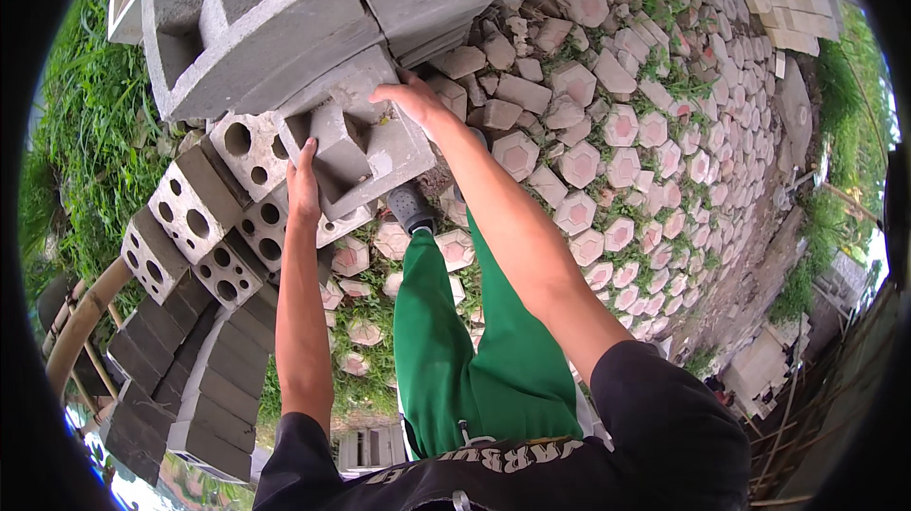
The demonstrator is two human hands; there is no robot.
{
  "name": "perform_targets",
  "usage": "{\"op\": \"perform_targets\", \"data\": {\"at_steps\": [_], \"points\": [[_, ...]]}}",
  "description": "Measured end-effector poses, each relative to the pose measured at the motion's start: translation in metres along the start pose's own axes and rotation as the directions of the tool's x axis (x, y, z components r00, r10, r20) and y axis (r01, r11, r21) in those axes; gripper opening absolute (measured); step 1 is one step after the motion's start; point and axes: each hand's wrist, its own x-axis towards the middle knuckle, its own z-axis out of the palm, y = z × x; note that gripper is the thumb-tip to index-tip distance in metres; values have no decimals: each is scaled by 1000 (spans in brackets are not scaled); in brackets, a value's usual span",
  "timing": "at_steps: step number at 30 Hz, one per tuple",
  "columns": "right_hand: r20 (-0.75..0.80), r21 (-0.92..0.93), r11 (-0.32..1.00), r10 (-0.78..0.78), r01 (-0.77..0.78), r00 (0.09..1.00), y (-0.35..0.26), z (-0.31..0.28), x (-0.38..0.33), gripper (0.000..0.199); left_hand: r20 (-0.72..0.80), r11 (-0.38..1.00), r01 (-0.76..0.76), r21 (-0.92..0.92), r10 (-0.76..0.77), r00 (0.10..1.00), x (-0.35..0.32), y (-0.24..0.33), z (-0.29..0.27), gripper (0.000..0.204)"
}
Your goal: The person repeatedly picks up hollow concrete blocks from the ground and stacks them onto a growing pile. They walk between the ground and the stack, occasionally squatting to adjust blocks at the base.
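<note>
Between my two hands is a grey concrete block [403, 152] with a deep hollow in its upper face, tilted in the view. My left hand [303, 190] grips its left side, thumb over the rim. On the far right edge, my right hand [416, 103] is closed around the block's corner; some fingertips are hidden behind it. Just beyond stands a tall stack of larger-looking hollow concrete blocks [285, 41]. The held block overlaps the stack's lower edge in view, and I cannot tell whether they touch. Blocks with round holes [193, 203] lie beside my left hand.
Rows of dark grey bricks [228, 364] stand at the lower left, near a bamboo pole [90, 316]. Hexagonal pavers [579, 166] and broken rubble [522, 92] cover the ground to the right. My shoe [410, 209] is just below the block. Grass [90, 103] grows at left.
</note>
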Motion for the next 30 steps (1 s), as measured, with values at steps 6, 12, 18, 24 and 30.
{"op": "perform_targets", "data": {"at_steps": [6, 12, 18, 24, 30], "points": [[-163, -168, 985, 7, -35, 987, 19, 3, -56, 112, 84, 991, 97, 90, -104, 991, 3, -3, -4, 85], [-220, -40, 993, -115, 109, 969, 110, -2, -141, 93, -54, 967, 209, 149, -203, 978, -43, -16, 16, 94], [-220, 268, 938, 280, -218, 934, 193, 19, -253, 69, -49, 922, 387, 12, -386, 921, -84, -67, 20, 103], [-144, 760, 625, 431, -180, 891, 239, 16, -294, 39, 192, 708, 262, 656, -492, 849, -139, -118, 116, 40], [-541, 803, 466, 305, 373, 784, 185, -113, -364, 43, 688, 460, -514, 724, -436, 580, -216, -101, 298, 27]]}}
